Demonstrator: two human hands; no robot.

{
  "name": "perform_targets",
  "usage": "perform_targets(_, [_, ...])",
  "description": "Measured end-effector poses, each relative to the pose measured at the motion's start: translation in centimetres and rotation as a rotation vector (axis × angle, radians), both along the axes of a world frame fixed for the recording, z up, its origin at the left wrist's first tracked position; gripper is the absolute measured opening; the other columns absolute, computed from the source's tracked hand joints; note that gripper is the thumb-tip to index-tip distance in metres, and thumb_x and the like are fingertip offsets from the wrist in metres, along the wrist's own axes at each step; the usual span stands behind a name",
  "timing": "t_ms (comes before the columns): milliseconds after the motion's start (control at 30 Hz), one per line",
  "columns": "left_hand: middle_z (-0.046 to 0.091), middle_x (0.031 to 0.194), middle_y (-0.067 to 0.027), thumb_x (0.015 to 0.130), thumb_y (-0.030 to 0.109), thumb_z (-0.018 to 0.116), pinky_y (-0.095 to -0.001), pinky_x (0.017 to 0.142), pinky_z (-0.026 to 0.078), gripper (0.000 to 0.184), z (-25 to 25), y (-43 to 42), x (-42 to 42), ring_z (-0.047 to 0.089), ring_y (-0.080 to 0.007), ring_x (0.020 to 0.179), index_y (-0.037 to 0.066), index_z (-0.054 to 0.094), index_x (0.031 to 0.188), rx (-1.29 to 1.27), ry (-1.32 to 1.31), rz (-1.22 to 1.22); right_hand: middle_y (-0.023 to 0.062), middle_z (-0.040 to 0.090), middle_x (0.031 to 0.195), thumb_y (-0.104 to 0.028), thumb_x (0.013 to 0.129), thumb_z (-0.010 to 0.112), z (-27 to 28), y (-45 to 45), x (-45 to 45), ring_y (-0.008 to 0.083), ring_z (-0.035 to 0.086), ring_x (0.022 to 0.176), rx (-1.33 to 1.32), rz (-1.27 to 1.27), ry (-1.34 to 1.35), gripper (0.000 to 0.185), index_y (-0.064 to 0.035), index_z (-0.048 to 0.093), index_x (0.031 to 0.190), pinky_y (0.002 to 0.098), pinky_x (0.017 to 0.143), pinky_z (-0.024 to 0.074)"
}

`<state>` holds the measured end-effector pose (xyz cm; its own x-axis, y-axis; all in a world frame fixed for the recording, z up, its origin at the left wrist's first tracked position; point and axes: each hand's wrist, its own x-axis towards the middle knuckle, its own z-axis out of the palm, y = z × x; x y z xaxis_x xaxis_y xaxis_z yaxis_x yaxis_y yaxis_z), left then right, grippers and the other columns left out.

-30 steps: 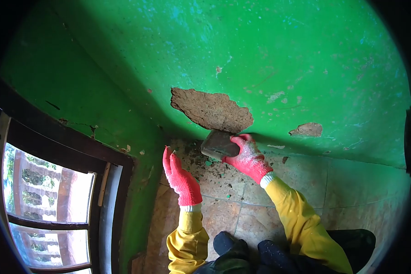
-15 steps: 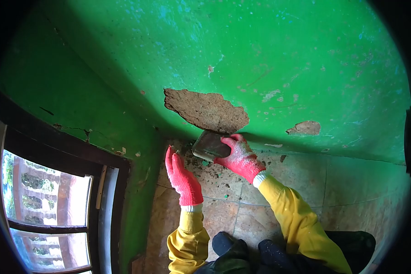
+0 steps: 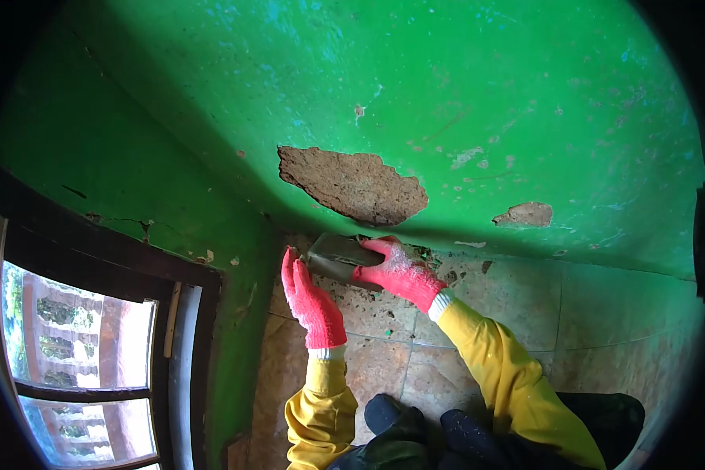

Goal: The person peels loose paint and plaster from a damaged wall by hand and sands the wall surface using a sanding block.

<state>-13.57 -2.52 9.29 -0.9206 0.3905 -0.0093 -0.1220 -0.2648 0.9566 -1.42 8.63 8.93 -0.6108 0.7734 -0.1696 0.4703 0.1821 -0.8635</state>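
My right hand (image 3: 403, 274), in a pink glove dusted white, grips a dark rectangular box-like thing (image 3: 335, 258) by its right end. It is tilted, low against the foot of the green wall (image 3: 486, 94); what it is made of or holds I cannot tell. My left hand (image 3: 313, 305), also gloved in pink, is open with fingers stretched upward beside the box's left end. Whether the fingertips touch it is unclear. Crumbled debris (image 3: 452, 277) lies on the floor around the box. Above it, a brown patch of bare plaster (image 3: 352, 184) breaks the paint.
A smaller bare patch (image 3: 525, 214) shows on the wall to the right. Tiled floor (image 3: 478, 352) spreads below, with my dark-clad feet and legs at the bottom. On the left stands a dark-framed window (image 3: 78, 329), and the two green walls meet in a corner behind my left hand.
My right hand has brought the box left and tipped it, away from the bare patch's lower edge and close to my left hand. My left hand has barely moved.
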Motion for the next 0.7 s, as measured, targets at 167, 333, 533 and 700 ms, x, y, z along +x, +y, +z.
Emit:
perform_targets(167, [0.050, 0.145, -0.0110, 0.105, 0.021, 0.046, -0.0317, 0.113, 0.032, 0.043, -0.1, -0.1, -0.1, 0.045, -0.0182, 0.132, 0.001, 0.048, 0.142, -0.030, 0.044, 0.003, 0.0240, 0.052, 0.135, -0.049, 0.072, 0.081, -0.4, 0.3, -0.6, 0.0371, 0.056, 0.121, 0.055, -0.055, 0.055, 0.079, -0.0026, 0.060, 0.132, 0.0422, 0.101, 0.0475])
perform_targets(333, [0.052, 0.142, -0.0103, 0.105, 0.021, 0.046, -0.0309, 0.110, 0.033, 0.042, -0.6, -0.3, -0.3, 0.047, -0.0173, 0.129, 0.001, 0.049, 0.141, -0.033, 0.025, 0.015, 0.0203, 0.052, 0.137, -0.052, 0.070, 0.083, -0.7, 0.0, -0.5, 0.0340, 0.051, 0.128, 0.189, -0.099, 0.030, 0.082, -0.0063, 0.060, 0.133, 0.0418, 0.106, 0.0434])
perform_targets(533, [0.053, 0.140, -0.0098, 0.105, 0.020, 0.046, -0.0306, 0.109, 0.034, 0.041, -0.4, -0.2, 0.0, 0.049, -0.0169, 0.126, 0.001, 0.049, 0.141, -0.023, 0.035, 0.013, 0.0211, 0.053, 0.132, -0.042, 0.071, 0.085, 0.5, -0.8, -0.8, 0.0358, 0.053, 0.123, 0.074, -0.001, 0.063, 0.076, -0.0030, 0.059, 0.131, 0.0414, 0.103, 0.0454])
perform_targets(700, [0.052, 0.142, -0.0110, 0.104, 0.020, 0.046, -0.0313, 0.111, 0.033, 0.041, 0.5, -0.2, 0.1, 0.048, -0.0179, 0.129, 0.001, 0.049, 0.140, -0.032, 0.012, 0.015, 0.0203, 0.053, 0.133, -0.042, 0.071, 0.085, 0.7, -0.8, -1.7, 0.0345, 0.054, 0.124, 0.167, 0.017, 0.073, 0.075, -0.0032, 0.060, 0.130, 0.0415, 0.103, 0.0457])
